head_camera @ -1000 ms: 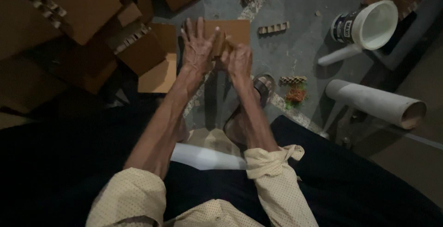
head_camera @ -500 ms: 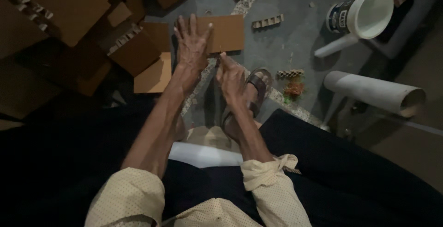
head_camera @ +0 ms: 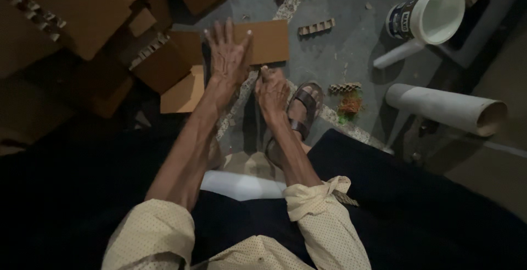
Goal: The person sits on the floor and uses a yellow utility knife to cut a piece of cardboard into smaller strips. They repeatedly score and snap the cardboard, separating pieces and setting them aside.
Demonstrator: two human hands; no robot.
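Pressing flat on a brown cardboard sheet point(head_camera: 269, 42), the left hand point(head_camera: 226, 56) has its fingers spread wide over the sheet's left part — the sheet lies on the grey floor point(head_camera: 351, 50). The right hand point(head_camera: 272, 91) sits just below the sheet's near edge, fingers curled loosely, gripping nothing that can be seen. A sandalled foot point(head_camera: 302, 108) rests beside it. Cardboard boxes point(head_camera: 82, 12) pile up at left; a white bucket point(head_camera: 428, 15) and a pale tube point(head_camera: 444, 108) lie at right — well apart from both hands.
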